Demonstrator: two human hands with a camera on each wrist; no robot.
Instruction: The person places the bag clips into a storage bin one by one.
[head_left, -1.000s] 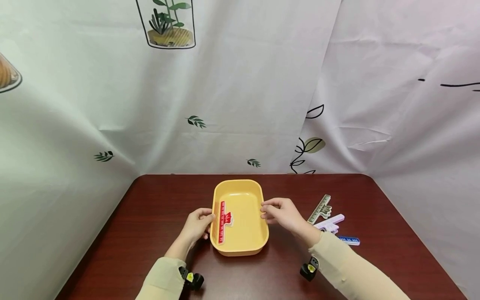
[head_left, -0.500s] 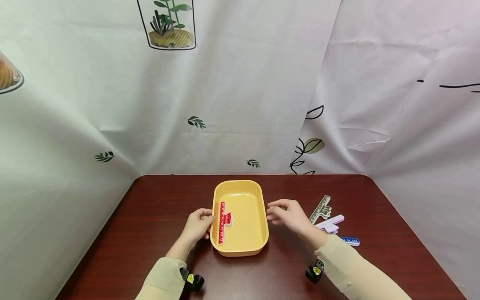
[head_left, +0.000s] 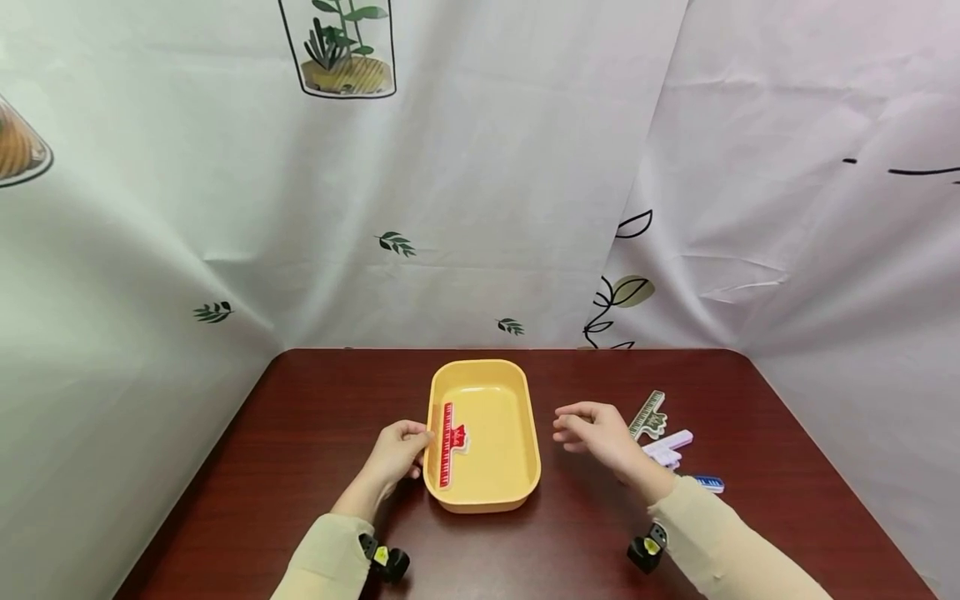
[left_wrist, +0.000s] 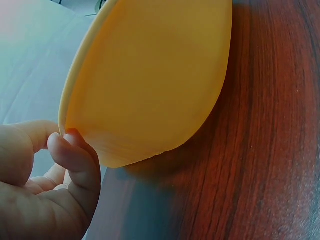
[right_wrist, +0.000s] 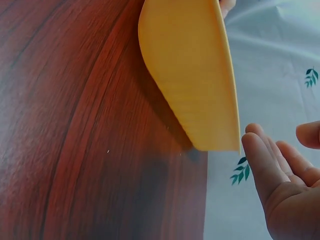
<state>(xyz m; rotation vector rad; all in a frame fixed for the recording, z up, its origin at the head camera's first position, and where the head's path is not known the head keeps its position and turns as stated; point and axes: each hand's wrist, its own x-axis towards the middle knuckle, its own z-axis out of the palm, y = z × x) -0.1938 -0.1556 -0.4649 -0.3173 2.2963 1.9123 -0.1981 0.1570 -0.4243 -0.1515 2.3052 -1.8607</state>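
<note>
In the middle of the table is a yellow rectangular tray [head_left: 497, 471] with raised walls. Inside it, along the left wall, lies a red clip [head_left: 446, 458] with a piano-key pattern. My left hand [head_left: 396, 454] pinches the tray's left rim; the left wrist view shows thumb and finger meeting over the yellow edge [left_wrist: 75, 82]. To the right of the tray, apart from it, my right hand [head_left: 603, 437] hovers with relaxed, slightly bent fingers. Nothing is between its thumb and fingers [right_wrist: 265, 160] in the right wrist view.
Right of my right hand lie more piano-key clips: a grey-green one [head_left: 652, 417], a lilac one [head_left: 675, 442] and a blue one [head_left: 711, 484], partly hidden by my forearm. A white patterned curtain [head_left: 480, 208] hangs behind the dark red table [head_left: 337, 387].
My right hand has left the tray's right rim and moved right, toward the loose clips. The left hand keeps its pinch on the rim, and the tray stays in place.
</note>
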